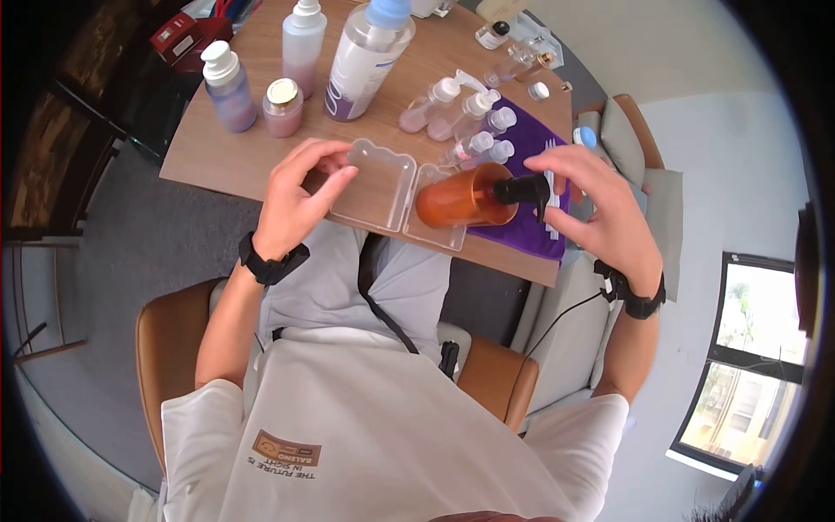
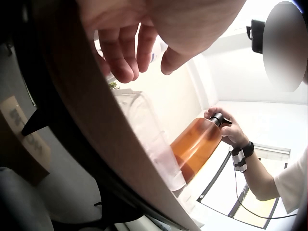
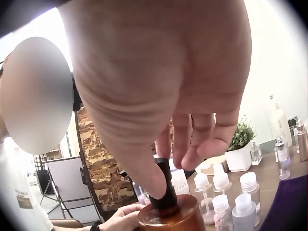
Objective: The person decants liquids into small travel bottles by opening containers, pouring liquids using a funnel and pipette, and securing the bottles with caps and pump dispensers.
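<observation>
An amber pump bottle with a black pump head stands on one half of an opened clear plastic case. My right hand is at the pump head, thumb on one side and fingertips on the other; in the right wrist view the thumb lies against the black pump. My left hand hovers by the case's left edge, fingers loosely bent and nothing held. From the left wrist, its fingers hang above the case, and the amber bottle shows beyond.
Several small clear bottles stand behind the case, partly on a purple cloth. Larger bottles and a pink jar are at the back left. Perfume bottles and a potted plant stand farther off. The table edge is near my lap.
</observation>
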A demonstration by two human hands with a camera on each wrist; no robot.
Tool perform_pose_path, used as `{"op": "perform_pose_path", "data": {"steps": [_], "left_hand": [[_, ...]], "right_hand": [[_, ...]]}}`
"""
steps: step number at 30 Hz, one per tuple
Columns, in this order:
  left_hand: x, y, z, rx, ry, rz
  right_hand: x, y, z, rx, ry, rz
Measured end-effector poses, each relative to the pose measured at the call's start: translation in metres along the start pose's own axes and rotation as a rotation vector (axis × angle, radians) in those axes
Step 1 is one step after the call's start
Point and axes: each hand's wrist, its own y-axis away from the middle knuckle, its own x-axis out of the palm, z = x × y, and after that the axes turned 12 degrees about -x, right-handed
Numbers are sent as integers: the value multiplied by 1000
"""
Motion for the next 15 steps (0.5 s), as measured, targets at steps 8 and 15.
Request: {"op": "perform_pose_path", "data": {"steps": [8,15], "left_hand": [[40,-3,-60,284,-71,157],[88,-17,-73,290,-12,270]], "right_hand": [[-2,-2,-2,-158,203,-10],[2,-8,8,-159,363,-54]]}}
